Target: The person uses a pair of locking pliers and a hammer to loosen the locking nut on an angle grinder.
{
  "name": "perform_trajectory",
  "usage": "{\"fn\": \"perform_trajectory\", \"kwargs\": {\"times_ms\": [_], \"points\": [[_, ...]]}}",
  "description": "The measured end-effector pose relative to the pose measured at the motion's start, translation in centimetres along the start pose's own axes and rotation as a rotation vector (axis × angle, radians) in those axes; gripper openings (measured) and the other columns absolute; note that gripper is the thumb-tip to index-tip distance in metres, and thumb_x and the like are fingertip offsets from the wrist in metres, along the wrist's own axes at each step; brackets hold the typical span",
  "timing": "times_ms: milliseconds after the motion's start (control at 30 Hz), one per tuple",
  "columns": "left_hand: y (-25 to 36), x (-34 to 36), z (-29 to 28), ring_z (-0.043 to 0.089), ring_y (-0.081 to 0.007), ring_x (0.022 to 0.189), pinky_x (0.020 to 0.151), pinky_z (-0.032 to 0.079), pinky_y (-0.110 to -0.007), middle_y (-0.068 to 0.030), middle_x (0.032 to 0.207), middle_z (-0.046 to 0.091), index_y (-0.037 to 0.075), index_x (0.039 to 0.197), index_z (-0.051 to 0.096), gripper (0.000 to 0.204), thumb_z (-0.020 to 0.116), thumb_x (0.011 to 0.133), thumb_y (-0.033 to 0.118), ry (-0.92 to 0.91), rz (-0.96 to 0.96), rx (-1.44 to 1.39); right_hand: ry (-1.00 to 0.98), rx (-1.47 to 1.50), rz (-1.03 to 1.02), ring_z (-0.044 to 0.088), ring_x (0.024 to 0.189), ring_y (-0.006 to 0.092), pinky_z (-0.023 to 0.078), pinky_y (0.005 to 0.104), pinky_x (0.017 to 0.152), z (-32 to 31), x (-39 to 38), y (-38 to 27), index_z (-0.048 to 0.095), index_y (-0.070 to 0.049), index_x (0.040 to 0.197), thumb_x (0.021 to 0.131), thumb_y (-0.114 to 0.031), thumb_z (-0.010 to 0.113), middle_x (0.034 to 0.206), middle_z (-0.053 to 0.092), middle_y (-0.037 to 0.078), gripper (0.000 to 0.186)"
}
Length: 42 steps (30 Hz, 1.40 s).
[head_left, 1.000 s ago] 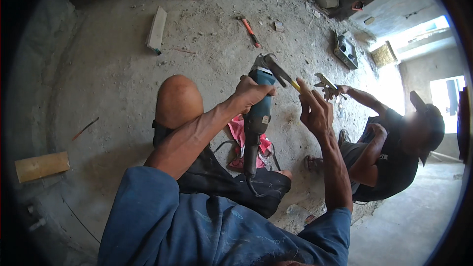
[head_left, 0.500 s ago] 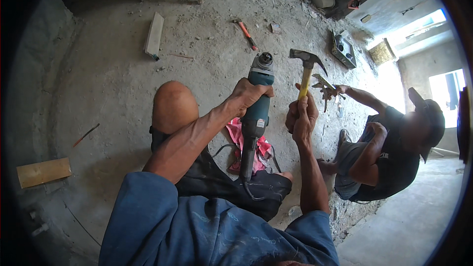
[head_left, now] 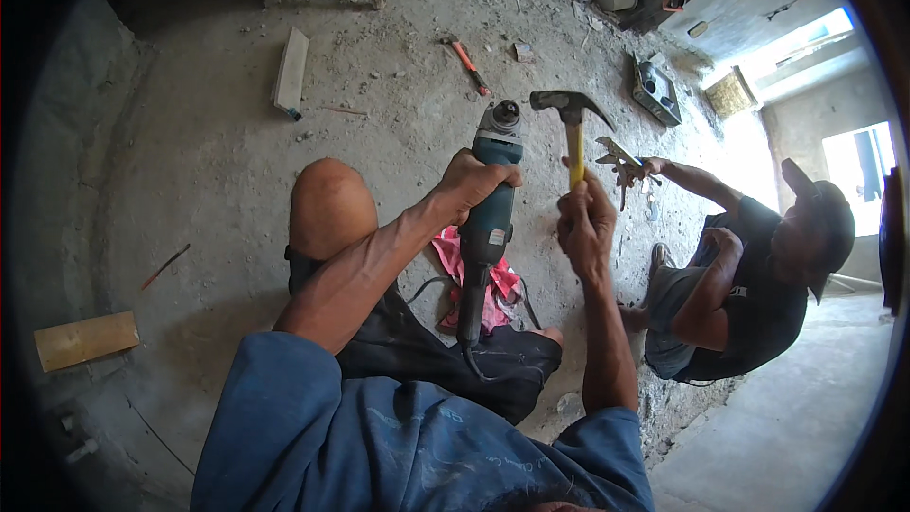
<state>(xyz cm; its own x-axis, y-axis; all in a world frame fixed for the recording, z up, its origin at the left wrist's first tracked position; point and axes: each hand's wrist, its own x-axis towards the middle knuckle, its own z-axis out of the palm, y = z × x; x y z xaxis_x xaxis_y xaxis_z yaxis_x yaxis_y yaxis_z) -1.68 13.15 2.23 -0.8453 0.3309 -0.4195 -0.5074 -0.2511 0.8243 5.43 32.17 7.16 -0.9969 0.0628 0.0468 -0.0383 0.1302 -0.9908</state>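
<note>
My left hand point(head_left: 474, 184) is wrapped round the body of a teal and black angle grinder point(head_left: 487, 233), whose spindle end points away from me. No disc shows on the spindle. The grinder's cord trails down over my black shorts. My right hand point(head_left: 589, 225) grips a claw hammer point(head_left: 573, 116) by its yellow handle. Its steel head is raised to the right of the grinder's front end, apart from it. Beneath the grinder lies a pink-red cloth point(head_left: 500, 298).
At the right a person point(head_left: 758, 294) in dark clothes and a cap squats, holding locking pliers point(head_left: 621, 154). Ahead on the rubble-strewn floor lie an orange-handled hammer point(head_left: 467, 64) and a wooden board point(head_left: 291, 71). A dark tray point(head_left: 656, 89) stands farther right; another board point(head_left: 87, 340) lies left.
My right hand has swung the hammer leftward, bringing its head closer to the grinder's front end. My left hand keeps its hold on the grinder.
</note>
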Motion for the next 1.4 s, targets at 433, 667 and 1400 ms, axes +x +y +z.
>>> {"fn": "perform_trajectory", "kwargs": {"times_ms": [433, 667, 1400], "points": [[-1.1, 0.3, 0.3, 0.055, -0.0159, 0.05, 0.045, 0.05, -0.038, -0.0064, 0.065, 0.062, 0.003, 0.064, 0.062, 0.021, 0.079, 0.067, 0.015, 0.106, 0.047, 0.081, -0.005, -0.896, -0.225, 0.057, 0.052, 0.0151, 0.043, 0.0326, 0.052, 1.0, 0.8, -6.1, 0.062, 0.003, 0.13, 0.102, -0.013, 0.054, 0.061, 0.057, 0.017, 0.033], [-1.0, 0.6, 0.3, 0.056, -0.0148, 0.052, 0.046, 0.051, -0.036, -0.0049, 0.07, 0.062, 0.004, 0.076, 0.065, 0.018, 0.08, 0.072, 0.015, 0.102, -0.012, 0.18, 0.052, -0.864, -0.347, 0.057, 0.049, 0.017, 0.043, 0.0347, 0.05, 0.1, 0.8, -4.7, 0.064, 0.003, 0.128, 0.102, -0.014, 0.055, 0.058, 0.054, 0.017, 0.032], [-1.3, 1.0, 0.2, 0.066, -0.0255, 0.078, 0.058, 0.062, -0.043, -0.0218, 0.104, 0.053, -0.011, 0.118, 0.028, 0.077, 0.083, 0.069, 0.013, 0.3, 0.097, 0.24, 0.204, -0.11, 0.701, 0.047, 0.043, 0.0142, 0.037, 0.0306, 0.038, -9.8, -6.5, 23.1, 0.063, -0.005, 0.111, 0.104, -0.038, 0.043, 0.064, 0.054, 0.005, 0.039]]}}
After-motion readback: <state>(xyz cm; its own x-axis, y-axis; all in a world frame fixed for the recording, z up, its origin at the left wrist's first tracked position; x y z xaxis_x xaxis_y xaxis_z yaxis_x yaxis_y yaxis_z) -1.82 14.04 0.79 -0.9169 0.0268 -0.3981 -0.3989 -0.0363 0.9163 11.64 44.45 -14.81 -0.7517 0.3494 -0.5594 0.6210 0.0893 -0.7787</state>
